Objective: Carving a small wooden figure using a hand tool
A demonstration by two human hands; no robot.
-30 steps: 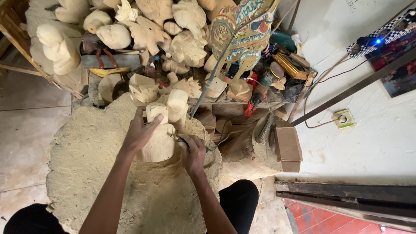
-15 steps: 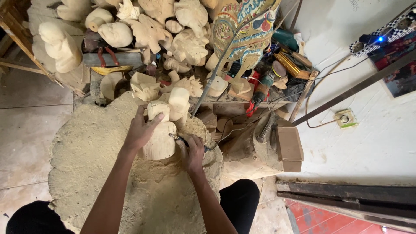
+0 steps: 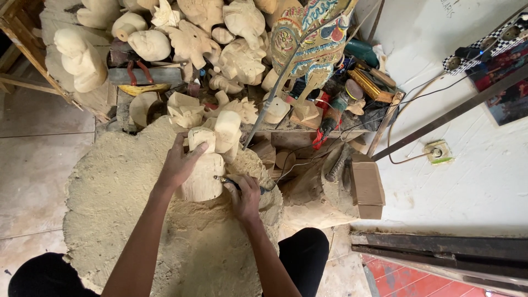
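1. Left hand [image 3: 179, 165] clamps the pale wood carving [image 3: 203, 176] from the top.
2. Right hand [image 3: 246, 199] grips a carving tool [image 3: 231, 181], tip touching the carving's right side.
3. Carving stands upright, long axis vertical, mid sawdust mound [image 3: 110, 209].
4. Unpainted carvings [image 3: 192, 38] stacked beyond.

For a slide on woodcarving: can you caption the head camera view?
Left hand steadies a pale wooden carving on a sawdust mound while the right hand works a small carving tool against it.

I'm seeing the wood block [image 3: 203, 176] sitting on the sawdust mound [image 3: 110, 198], carvings [image 3: 242, 55] lying behind it, a cardboard box [image 3: 367, 187] lying right.
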